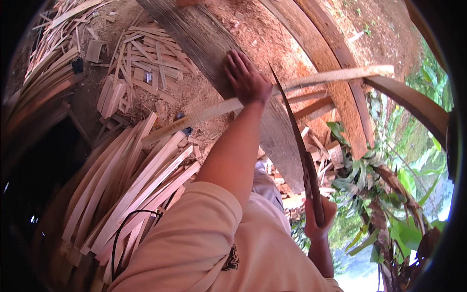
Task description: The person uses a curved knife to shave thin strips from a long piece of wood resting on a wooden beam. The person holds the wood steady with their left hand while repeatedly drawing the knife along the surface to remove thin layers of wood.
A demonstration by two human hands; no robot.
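My left hand (247,80) lies flat with its fingers stretched out over a weathered grey plank (214,41). Its palm and wrist rest across a long pale wooden strip (335,77), which crosses the plank. In my right hand (319,217) is the handle of a handsaw (295,124), gripped low on the right. The narrow blade points up and away, meeting the strip just right of my left hand. Whether the teeth have entered the wood I cannot tell.
Cut wooden strips (131,190) lie heaped at my left. Farther off, short offcuts (151,58) cover sawdust-strewn ground. Thick beams (335,63) stand beyond the plank, right of it. Leafy plants (404,228) grow at the right. A black cable (116,238) loops beside my left sleeve.
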